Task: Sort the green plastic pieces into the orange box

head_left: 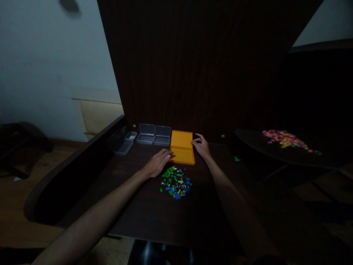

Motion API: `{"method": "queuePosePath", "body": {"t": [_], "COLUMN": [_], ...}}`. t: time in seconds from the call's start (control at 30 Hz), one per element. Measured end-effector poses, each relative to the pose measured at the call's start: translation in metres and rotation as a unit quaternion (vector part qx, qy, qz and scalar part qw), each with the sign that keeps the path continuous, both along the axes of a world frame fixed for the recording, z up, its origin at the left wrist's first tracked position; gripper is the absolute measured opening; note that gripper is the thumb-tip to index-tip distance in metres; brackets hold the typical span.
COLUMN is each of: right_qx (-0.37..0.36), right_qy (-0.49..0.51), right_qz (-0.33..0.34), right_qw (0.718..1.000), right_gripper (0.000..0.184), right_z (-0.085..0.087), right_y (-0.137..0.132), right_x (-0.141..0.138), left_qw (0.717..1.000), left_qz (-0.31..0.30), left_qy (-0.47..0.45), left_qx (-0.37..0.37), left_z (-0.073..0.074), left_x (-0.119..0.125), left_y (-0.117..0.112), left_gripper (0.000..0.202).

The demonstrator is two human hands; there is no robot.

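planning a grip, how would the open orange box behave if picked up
The orange box is probably stiff and light, given its thin, plastic-looking walls. Its back half may swing when lifted, since the halves look hinged.

We see a multicoloured heap (286, 140) on the right-hand dark surface (249, 141), inward from its left corner, and a cream panel (99, 116) by the wall (52, 62).
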State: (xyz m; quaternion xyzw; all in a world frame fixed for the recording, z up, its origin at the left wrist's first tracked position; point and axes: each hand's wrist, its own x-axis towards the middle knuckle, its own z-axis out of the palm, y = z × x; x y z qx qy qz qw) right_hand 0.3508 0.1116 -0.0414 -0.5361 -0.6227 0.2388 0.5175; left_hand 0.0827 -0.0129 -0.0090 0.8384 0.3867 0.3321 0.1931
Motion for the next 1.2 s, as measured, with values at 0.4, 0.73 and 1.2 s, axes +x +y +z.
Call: {"method": "queuePosePath", "body": {"t": [0.4, 0.73, 1.2], "right_qx": [0.011, 0.119, 0.064], "right_qy": [-0.042, -0.269, -0.466], "right_qz": [-0.015, 0.135, 0.261], "right_qw": [0.999, 0.946, 0.843], "right_gripper": [0.045, 0.026, 0.046], "right_z": [0.005, 0.01, 0.024], "right_y": [-0.052, -0.134, -0.148], "right_x": [-0.007, 0.001, -0.021], "left_qw": [0.999, 0.995, 0.99], "left_qz": [0.038, -0.038, -0.076], "left_qy": [0.003, 0.091, 0.115], "left_qx": [0.033, 0.027, 0.011], "left_z": [-0.007, -0.01, -0.006], "left_x": [-0.004, 0.0, -0.001], "left_y": [0.005, 0.003, 0.0], "left_gripper": [0.022, 0.021, 0.023]}}
